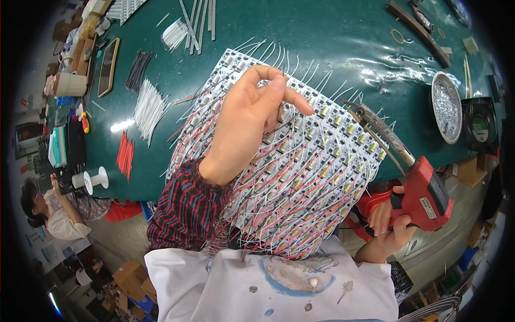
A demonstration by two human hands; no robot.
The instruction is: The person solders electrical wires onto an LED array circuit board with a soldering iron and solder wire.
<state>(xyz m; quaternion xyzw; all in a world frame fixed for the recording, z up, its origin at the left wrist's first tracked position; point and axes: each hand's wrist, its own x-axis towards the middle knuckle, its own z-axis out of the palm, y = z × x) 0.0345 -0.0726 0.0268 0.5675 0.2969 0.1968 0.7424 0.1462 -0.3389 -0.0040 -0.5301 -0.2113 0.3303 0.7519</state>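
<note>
A panel of white circuit boards (316, 139) lies in front of me, set with small components and bristling with thin white, red and black wires. Over its far left part is my left hand (249, 110), thumb and forefinger pinched together; whatever is between them is too small or hidden to name. My right hand (394, 220) grips a red soldering gun (429, 193) by its handle, at the right of the panel. The gun's long grey barrel (383, 129) slants up and left, its tip by the panel's far right edge.
Bundles of white wires (150, 112), black wires (138, 70) and red wires (125, 155) lie left on the green table (322, 27). A phone (108, 67) and a white spool (96, 181) are further left. At right stand a metal bowl (446, 107) and a black fan (479, 126). Another person (64, 212) sits left.
</note>
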